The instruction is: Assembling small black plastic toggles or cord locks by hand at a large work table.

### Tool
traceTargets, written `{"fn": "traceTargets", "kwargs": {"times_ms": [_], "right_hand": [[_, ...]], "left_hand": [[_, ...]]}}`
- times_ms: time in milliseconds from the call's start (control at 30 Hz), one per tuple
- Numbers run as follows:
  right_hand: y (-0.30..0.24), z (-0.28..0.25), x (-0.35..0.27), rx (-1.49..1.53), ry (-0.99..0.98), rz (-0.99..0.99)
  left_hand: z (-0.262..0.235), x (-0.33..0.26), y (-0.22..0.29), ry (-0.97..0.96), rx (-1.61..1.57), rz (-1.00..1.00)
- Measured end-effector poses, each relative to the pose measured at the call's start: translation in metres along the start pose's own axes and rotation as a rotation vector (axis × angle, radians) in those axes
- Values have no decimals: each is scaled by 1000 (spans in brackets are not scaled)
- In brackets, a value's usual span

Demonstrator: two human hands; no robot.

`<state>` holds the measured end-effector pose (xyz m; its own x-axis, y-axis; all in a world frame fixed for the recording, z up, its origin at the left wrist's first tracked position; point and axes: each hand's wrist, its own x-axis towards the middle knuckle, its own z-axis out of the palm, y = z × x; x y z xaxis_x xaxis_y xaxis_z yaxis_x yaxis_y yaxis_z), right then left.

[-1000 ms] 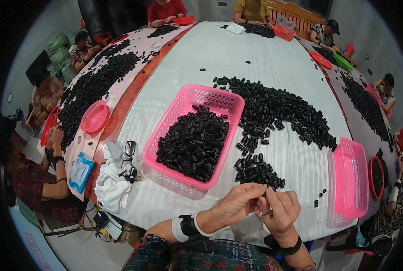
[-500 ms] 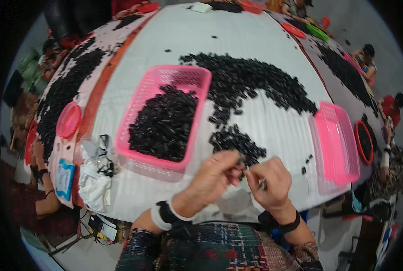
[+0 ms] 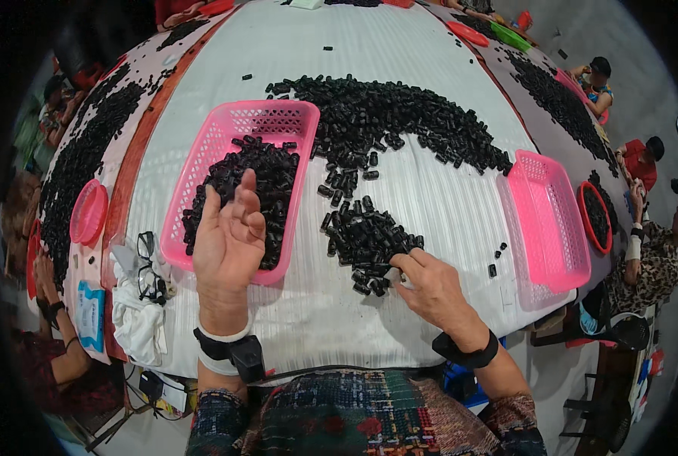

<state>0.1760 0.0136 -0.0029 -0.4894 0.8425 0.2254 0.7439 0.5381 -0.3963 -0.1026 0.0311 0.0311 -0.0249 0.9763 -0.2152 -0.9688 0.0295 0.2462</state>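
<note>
My left hand point(image 3: 232, 239) is over the near part of a pink plastic basket point(image 3: 173, 220) heaped with small black cylinders point(image 3: 267, 163). Its palm faces up, the fingers are apart and loosely curled, and nothing shows in it. At the near right edge of a small pile of black cylinders point(image 3: 358, 235) on the table, my right hand point(image 3: 434, 292) pinches at a black cylinder point(image 3: 393, 277) with thumb and forefinger. A larger curved heap of the same cylinders point(image 3: 400, 114) lies beyond the small pile.
An empty pink basket point(image 3: 544, 220) stands on the right, with a few loose cylinders point(image 3: 492, 270) beside it. Glasses point(image 3: 150, 277) on a white cloth point(image 3: 137, 327) and a blue packet point(image 3: 90, 315) lie at left. Several people sit around the white-covered table point(image 3: 339, 327).
My hands were together in front of the small pile. Now the left is over the filled basket with its fingers apart, and the right has gone to the pile's edge. The view has shifted slightly.
</note>
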Motion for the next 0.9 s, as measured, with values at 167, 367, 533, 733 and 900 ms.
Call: {"fn": "traceTargets", "kwargs": {"times_ms": [167, 367, 533, 733, 900], "right_hand": [[0, 11, 11, -88, -14, -7], [1, 16, 17, -159, -62, -101], [-8, 1, 19, -158, 98, -177], [-38, -36, 20, -172, 359, -490], [-44, -41, 18, -146, 366, -553]], "left_hand": [[-5, -2, 7, -43, -85, -16], [-11, 1, 11, -151, -127, -48], [9, -8, -31, -69, 218, -155], [14, -21, -67, -204, 618, -420], [11, -25, -73, -343, 690, -587]]}}
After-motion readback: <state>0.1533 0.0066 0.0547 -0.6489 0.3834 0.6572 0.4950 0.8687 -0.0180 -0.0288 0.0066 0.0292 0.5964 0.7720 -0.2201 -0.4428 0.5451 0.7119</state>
